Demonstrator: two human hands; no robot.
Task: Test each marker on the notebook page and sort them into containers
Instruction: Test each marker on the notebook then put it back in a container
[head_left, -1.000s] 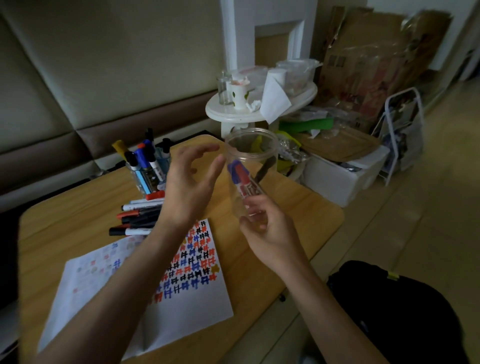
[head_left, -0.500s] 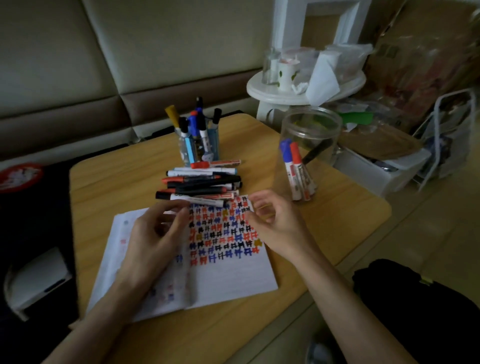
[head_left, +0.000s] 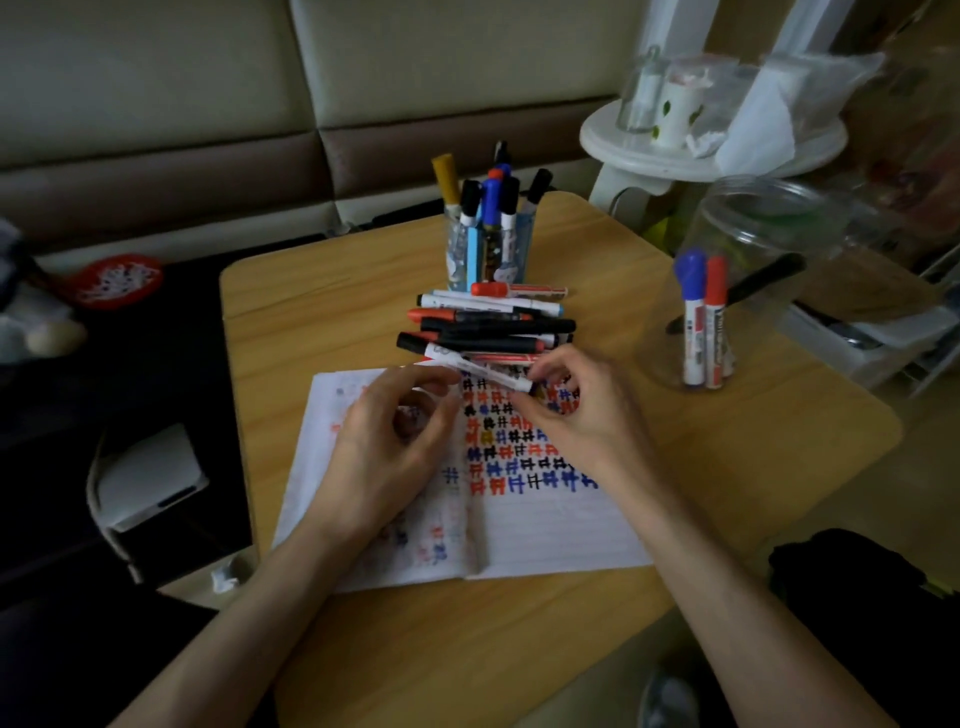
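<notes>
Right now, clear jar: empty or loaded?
Not empty. The clear jar stands upright, holding a blue-capped marker, a red-capped marker and a black marker leaning inside.

A light wooden table (head_left: 753, 467) is viewed from a single wide-angle camera worn on the head, pointed forward and steeply downward at close range. Two bare forearms (head_left: 234, 623) are framed entering from the bottom edge; a beige cushioned sofa back (head_left: 156, 78) is caught farther off along the top.
</notes>
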